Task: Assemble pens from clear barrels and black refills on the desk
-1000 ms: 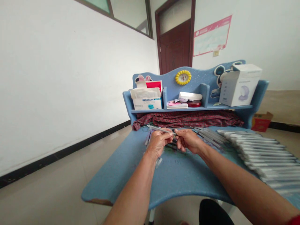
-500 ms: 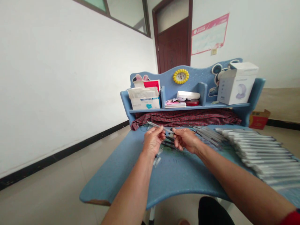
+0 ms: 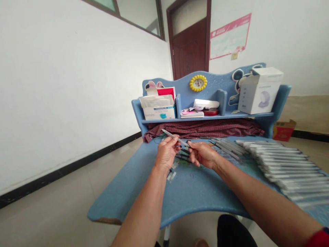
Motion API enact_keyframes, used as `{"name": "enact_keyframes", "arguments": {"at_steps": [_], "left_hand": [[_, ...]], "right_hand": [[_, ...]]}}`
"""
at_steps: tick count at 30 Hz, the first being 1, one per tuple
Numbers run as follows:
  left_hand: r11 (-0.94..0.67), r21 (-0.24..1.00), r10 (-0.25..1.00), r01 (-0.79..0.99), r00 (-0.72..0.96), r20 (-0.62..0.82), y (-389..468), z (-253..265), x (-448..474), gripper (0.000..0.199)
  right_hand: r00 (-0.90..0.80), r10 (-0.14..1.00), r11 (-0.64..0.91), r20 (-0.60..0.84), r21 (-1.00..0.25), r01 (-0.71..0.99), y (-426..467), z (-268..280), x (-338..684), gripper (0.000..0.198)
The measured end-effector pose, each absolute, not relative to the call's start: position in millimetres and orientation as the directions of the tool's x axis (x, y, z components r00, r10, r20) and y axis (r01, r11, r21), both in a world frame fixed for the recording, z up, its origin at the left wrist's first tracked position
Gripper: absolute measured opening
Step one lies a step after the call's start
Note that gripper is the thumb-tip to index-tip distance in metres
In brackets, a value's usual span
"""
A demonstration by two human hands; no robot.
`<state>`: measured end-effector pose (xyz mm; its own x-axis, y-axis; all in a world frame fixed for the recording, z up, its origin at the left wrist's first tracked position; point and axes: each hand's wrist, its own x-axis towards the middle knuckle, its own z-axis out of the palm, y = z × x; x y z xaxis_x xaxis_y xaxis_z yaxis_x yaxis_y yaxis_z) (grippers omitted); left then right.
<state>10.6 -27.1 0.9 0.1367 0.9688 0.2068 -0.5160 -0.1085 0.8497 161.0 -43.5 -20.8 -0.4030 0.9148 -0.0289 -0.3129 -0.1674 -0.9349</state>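
Between my two hands, above the blue desk [image 3: 195, 195], a clear-barrelled pen [image 3: 182, 141] is held at a slant, its pale tip up to the left. My left hand [image 3: 167, 151] is closed, pinching the barrel near its middle. The fingers of my right hand [image 3: 203, 153] close on its lower right end, where something dark shows. Beneath the hands lie several dark pen parts [image 3: 183, 156], partly hidden. Small clear caps [image 3: 171, 175] rest on the desk by my left wrist.
Loose clear pen barrels [image 3: 230, 147] lie right of my hands. A large stack of pens [image 3: 285, 168] covers the desk's right side. Behind are a checked cloth [image 3: 205, 128] and a shelf [image 3: 228, 117] bearing a mask box [image 3: 159, 111] and a white carton [image 3: 259, 92].
The tip of the pen has risen slightly. Both hands keep their grip on it and have barely moved.
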Motion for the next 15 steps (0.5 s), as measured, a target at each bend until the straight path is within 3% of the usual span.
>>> {"name": "enact_keyframes", "arguments": {"at_steps": [11, 13, 15], "left_hand": [[-0.097, 0.843, 0.966, -0.53, 0.155, 0.208, -23.8, 3.3, 6.4, 0.025], [-0.106, 0.824, 0.976, -0.557, 0.101, 0.193, -22.1, 4.8, 4.3, 0.024], [-0.104, 0.793, 0.985, -0.601, 0.049, 0.166, -20.0, 6.8, 0.6, 0.019]], "right_hand": [[-0.397, 0.918, -0.138, -0.016, -0.95, -0.28, -46.9, -18.8, 156.8, 0.041], [-0.319, 0.947, -0.096, -0.031, -0.977, -0.19, -48.6, -19.9, 152.2, 0.045], [-0.2, 0.98, 0.014, 0.008, -0.999, 0.033, -51.6, -23.0, 146.3, 0.043]]}}
